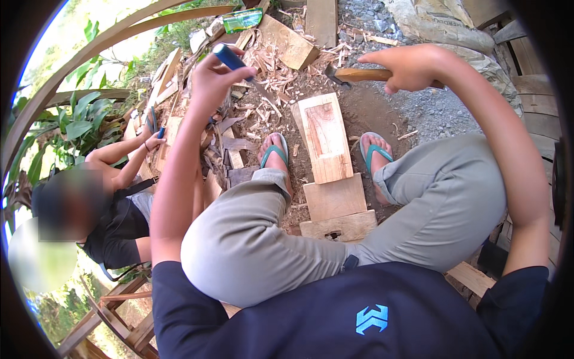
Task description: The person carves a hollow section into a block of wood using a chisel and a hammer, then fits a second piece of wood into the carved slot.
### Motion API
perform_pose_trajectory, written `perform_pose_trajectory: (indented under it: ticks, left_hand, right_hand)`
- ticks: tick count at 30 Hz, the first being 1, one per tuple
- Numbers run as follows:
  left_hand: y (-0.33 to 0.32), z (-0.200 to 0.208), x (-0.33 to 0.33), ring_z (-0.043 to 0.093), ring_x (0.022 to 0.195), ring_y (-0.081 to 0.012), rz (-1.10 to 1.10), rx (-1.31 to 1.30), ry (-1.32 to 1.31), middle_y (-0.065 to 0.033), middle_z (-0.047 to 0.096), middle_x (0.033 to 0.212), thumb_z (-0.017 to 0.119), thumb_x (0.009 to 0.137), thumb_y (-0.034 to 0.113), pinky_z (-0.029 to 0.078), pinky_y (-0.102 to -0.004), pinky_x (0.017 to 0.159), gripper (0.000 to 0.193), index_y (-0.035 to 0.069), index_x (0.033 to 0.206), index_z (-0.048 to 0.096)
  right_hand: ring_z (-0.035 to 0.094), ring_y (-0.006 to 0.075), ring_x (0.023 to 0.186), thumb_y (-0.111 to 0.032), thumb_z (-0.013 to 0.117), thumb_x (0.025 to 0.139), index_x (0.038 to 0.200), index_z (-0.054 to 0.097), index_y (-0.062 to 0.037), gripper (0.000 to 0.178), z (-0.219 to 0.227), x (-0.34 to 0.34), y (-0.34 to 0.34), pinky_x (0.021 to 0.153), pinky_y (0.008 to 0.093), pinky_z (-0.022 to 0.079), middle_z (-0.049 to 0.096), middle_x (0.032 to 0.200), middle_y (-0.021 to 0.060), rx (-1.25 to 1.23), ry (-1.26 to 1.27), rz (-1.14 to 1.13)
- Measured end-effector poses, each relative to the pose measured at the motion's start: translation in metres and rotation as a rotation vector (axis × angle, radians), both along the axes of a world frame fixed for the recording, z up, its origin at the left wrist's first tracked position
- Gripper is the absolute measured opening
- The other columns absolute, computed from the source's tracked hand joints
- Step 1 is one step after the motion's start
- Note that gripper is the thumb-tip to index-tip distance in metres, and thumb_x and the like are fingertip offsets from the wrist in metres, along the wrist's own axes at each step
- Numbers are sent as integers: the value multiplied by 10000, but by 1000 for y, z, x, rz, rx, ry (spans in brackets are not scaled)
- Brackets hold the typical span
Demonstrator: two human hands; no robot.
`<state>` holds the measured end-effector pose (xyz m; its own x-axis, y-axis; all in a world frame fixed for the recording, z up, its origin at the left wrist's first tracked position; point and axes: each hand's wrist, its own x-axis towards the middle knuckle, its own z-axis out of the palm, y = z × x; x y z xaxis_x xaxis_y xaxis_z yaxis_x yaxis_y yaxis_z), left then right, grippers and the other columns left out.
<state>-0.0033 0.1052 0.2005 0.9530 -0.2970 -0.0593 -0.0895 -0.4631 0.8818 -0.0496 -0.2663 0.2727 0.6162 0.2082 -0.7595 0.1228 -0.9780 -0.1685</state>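
Note:
My left hand [216, 82] is raised at the upper left, closed round the blue handle of a chisel [228, 57]. Its thin metal blade slants down toward the right, apart from any wood. On the upper right, my right hand [418, 69] grips the wooden handle of a hammer [362, 75], with the index finger stretched out along it. The dark hammer head is over the ground. Between my feet lies a pale wooden block [341, 170] with a shallow rectangular recess cut into its face. Neither tool touches the block.
Beneath the block are wooden boards [335, 200]. Wood chips [269, 60] and offcuts cover the ground ahead and left. A co-worker [119, 215] sits at the left, holding a blue-handled tool [161, 133]. Gravel [430, 110] and a pale sack [430, 27] are at the right.

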Motion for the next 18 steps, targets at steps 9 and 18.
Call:
perform_pose_trajectory:
  ticks: [9,18]
  left_hand:
    - [-29,-90,-41,726,951,-191,54,-473,179,-125,690,1140,787,873,11,606,-311,825,488,-34,1301,556]
    - [-34,-143,-65,733,939,-193,302,-541,109,-131,720,1102,810,852,5,586,-265,760,473,-11,1268,584]
  right_hand:
    - [656,356,1088,-82,701,882,1557,383,-174,751,16,-5,15,895,457,520,657,1223,207,-73,-148,147]
    - [649,325,871,3,669,865,1543,420,-190,748,33,-2,46,763,426,501,670,1037,196,28,-218,202]
